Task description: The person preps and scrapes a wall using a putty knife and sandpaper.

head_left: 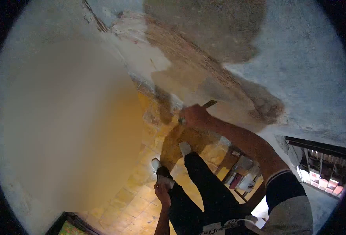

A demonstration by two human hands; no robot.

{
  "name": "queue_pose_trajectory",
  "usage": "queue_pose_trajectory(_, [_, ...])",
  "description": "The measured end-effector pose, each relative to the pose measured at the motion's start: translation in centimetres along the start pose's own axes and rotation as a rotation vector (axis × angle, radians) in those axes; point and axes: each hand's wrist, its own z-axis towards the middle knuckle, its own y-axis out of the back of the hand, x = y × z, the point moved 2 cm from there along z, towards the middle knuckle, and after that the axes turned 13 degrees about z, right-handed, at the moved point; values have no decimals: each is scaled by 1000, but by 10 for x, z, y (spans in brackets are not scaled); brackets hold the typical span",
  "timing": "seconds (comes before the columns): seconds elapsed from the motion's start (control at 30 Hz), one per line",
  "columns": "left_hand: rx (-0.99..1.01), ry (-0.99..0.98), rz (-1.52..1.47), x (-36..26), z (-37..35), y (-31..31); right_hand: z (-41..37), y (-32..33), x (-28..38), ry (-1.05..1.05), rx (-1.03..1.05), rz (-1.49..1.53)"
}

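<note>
Tool with a flat end sits in the right hand, raised beside the wall at its pale patch, below a rough brown strip. The right grip is closed around the tool's middle, with one end sticking out past the knuckles; the fingers are blurred, so how firmly they hold it is hard to tell, as is whether the tool touches the wall. The left hand is low beside the legs, its grip partly closed on the edge of a flat, pale piece.

The likeliest trouble is a slip: a loose hold or a catch on the uneven strip could twist the tool, scuffing the knuckles or gouging the wall. The piece seems held near one edge, so a knock against the leg could tip it out onto the tiled floor. The shadow across the wall could hide a ridge or a crack, and crumbs falling near the shoes might make the footing slippery.
</note>
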Motion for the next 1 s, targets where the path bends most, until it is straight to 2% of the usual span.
queue_pose_trajectory(0.17, [67, 101, -18, -11, -2, 33, -20, -40, -34, -215, 172, 203])
queue_pose_trajectory(0.2, [102, 121, -61, -17, 2, 36, -25, -39, -42, -248, 146, 216])
queue_pose_trajectory(0.23, [114, -45, 47, -17, 5, 42, -40, -43, -36, -264, 70, 236])
queue_pose_trajectory(0.27, [107, -44, 69, -14, 8, 54, -56, -52, -25, -280, -23, 253])
queue_pose_trajectory(0.33, [142, -53, 49, -17, 13, 76, -105, -86, 15, -324, -166, 324])
queue_pose_trajectory(0.4, [137, 25, 25, -48, 3, 81, -167, -122, 65, -348, -229, 460])
queue_pose_trajectory(0.47, [173, 19, 17, -66, 10, 101, -234, -155, 119, -357, -215, 589])
queue_pose_trajectory(0.5, [215, -16, 17, -50, 21, 124, -263, -160, 143, -330, -67, 695])
queue_pose_trajectory(0.53, [263, -45, 15, -41, 31, 141, -289, -154, 173, -382, -56, 614])
queue_pose_trajectory(0.57, [462, -86, -54, -47, 43, 149, -321, -141, 211, -450, -46, 530])
queue_pose_trajectory(0.6, [472, -34, -118, -33, 68, 160, -355, -131, 248, -531, -32, 457])
queue_pose_trajectory(0.63, [479, 19, -182, -19, 91, 170, -378, -125, 278, -503, -236, 609])
queue_pose_trajectory(0.67, [552, 43, -92, -22, 110, 172, -397, -124, 303, -453, -451, 749])
queue_pose_trajectory(0.7, [629, 60, 0, -28, 126, 172, -417, -130, 321, -560, -462, 778])
queue_pose_trajectory(0.77, [656, 9, 187, -80, 93, 133, -450, -146, 354, -773, -497, 853])
queue_pose_trajectory(0.83, [721, -40, 319, -137, 32, 85, -476, -158, 375, -707, -824, 730])
queue_pose_trajectory(0.87, [801, -72, 381, -154, 11, 63, -500, -169, 405, -709, -1029, 642])
queue_pose_trajectory(0.97, [950, -90, 514, -172, -65, 27, -539, -144, 449, -742, -1147, 888])
queue_pose_trajectory(1.0, [1001, -88, 559, -171, -92, 17, -546, -149, 455, -719, -1245, 892])
